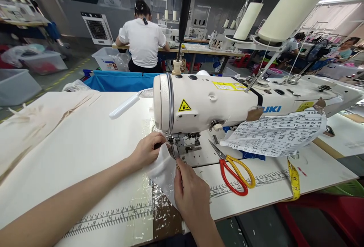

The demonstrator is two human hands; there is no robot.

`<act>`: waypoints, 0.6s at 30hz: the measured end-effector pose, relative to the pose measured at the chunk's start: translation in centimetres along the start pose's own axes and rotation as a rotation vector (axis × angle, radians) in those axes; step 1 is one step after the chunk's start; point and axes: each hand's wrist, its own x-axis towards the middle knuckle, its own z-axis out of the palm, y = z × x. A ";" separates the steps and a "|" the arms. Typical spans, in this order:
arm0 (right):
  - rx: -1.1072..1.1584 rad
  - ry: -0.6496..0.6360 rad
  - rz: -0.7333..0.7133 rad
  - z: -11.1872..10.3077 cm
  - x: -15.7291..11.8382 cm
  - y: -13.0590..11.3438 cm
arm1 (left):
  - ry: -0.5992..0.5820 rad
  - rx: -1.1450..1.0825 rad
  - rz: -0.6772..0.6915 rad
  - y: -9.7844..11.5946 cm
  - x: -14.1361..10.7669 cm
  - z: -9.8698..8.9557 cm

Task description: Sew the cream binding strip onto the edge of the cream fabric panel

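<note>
A piece of white fabric (165, 169) hangs over the front edge of the sewing machine bed, close below the needle area. My left hand (149, 150) pinches its upper left edge, fingers curled beside the machine head. At the fabric's right side, my right hand (192, 188) is closed, thumb against forefinger, around a slim metal tool (173, 153) that looks like tweezers. Its tip points up toward the presser foot, where details are too small to make out. The white sewing machine (196, 103) stands right behind both hands.
Scissors (234, 173) with red and yellow handles lie right of my right hand. A yellow tape measure (294, 180) hangs at the table edge. Handwritten paper (278, 133) leans on the machine. Pale fabric strips (36, 137) lie left. A person (143, 38) sits ahead, back turned.
</note>
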 end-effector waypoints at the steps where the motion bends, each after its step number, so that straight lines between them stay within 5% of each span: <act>1: 0.000 -0.004 0.005 0.1 0.0 0.0 | 0.000 0.004 0.001 0.0 0.0 0.0; 18: -0.067 -0.042 0.013 0.1 0.0 -0.2 | 0.051 0.121 0.142 -0.2 0.0 0.5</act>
